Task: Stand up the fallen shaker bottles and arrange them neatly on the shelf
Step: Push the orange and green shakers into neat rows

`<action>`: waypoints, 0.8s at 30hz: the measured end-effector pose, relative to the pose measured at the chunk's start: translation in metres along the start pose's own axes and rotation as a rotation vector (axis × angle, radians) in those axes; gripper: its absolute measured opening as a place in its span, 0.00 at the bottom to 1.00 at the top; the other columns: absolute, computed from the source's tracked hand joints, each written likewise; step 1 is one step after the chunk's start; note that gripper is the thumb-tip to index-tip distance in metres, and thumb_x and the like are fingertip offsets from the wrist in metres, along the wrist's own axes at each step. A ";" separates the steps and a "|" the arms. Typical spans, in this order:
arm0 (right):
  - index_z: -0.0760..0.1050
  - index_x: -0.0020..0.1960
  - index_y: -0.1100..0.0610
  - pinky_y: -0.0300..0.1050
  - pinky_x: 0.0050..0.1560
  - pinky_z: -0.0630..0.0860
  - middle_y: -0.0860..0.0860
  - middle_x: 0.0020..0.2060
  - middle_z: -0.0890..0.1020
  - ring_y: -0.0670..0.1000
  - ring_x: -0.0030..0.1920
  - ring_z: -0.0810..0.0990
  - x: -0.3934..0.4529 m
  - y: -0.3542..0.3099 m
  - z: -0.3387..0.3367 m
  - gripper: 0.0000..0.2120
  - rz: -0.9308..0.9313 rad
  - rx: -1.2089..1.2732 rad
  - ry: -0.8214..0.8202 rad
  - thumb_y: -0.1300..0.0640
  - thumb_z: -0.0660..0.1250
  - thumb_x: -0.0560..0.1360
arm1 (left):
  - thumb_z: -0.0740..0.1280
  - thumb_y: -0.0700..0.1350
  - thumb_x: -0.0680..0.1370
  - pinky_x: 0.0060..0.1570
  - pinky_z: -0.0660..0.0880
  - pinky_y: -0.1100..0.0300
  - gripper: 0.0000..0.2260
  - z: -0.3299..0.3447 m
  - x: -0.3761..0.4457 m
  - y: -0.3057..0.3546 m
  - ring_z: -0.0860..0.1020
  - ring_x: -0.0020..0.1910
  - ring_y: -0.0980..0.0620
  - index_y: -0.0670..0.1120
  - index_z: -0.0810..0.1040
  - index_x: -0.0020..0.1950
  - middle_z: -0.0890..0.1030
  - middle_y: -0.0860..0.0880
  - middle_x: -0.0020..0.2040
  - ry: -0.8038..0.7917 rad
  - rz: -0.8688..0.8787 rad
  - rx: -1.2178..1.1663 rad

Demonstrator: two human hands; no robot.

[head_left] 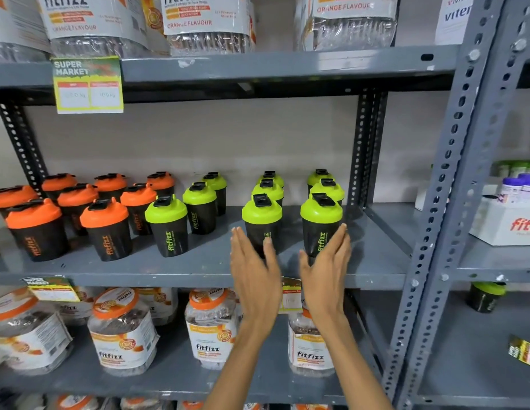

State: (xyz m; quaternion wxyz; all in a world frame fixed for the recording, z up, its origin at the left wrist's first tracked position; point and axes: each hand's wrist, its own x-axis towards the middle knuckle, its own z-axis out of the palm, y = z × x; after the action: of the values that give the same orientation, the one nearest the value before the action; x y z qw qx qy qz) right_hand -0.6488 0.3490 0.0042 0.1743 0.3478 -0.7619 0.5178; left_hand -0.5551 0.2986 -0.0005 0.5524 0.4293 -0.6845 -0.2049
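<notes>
Black shaker bottles stand upright in rows on the grey middle shelf (pixel 198 266). Several orange-lidded ones (pixel 105 229) fill the left side, several green-lidded ones the right. My left hand (pixel 253 272) is flat and open, just in front of the front green shaker of the second row from the right (pixel 261 220). My right hand (pixel 327 270) is open too, fingers beside the front shaker of the rightmost row (pixel 321 224). Neither hand holds anything. A wider gap separates the green row at the centre (pixel 166 224) from the two right rows.
Clear fitfizz jars with orange lids (pixel 122 329) fill the shelf below, and large orange-flavour packs (pixel 204 22) sit above. A perforated grey upright (pixel 453 173) bounds the shelf on the right. One green-lidded shaker (pixel 485 295) stands on the neighbouring lower shelf, near a white fitfizz box (pixel 506 221).
</notes>
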 end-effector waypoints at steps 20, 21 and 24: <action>0.56 0.74 0.66 0.56 0.67 0.71 0.65 0.68 0.69 0.65 0.69 0.69 0.037 0.002 0.003 0.41 0.182 0.133 -0.105 0.57 0.75 0.71 | 0.73 0.42 0.76 0.71 0.66 0.52 0.40 0.037 0.028 0.029 0.63 0.77 0.43 0.39 0.52 0.80 0.64 0.42 0.77 -0.009 -0.224 -0.150; 0.56 0.74 0.66 0.56 0.67 0.71 0.64 0.67 0.69 0.64 0.69 0.70 0.038 0.004 0.001 0.40 0.173 0.131 -0.098 0.57 0.75 0.71 | 0.73 0.42 0.76 0.70 0.66 0.54 0.39 0.036 0.028 0.030 0.64 0.76 0.43 0.39 0.53 0.80 0.64 0.42 0.77 -0.014 -0.216 -0.162; 0.58 0.73 0.66 0.56 0.64 0.73 0.64 0.65 0.71 0.64 0.67 0.72 0.043 0.012 -0.008 0.40 0.164 0.123 -0.071 0.56 0.77 0.70 | 0.74 0.42 0.75 0.69 0.65 0.56 0.39 0.034 0.027 0.031 0.65 0.75 0.44 0.40 0.55 0.79 0.66 0.42 0.76 -0.028 -0.185 -0.174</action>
State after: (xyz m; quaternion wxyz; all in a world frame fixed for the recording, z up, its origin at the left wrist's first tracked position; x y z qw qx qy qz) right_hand -0.6877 0.3437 0.0260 0.0823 0.3124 -0.7602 0.5637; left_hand -0.5980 0.2867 0.0282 0.5568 0.4381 -0.6293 -0.3194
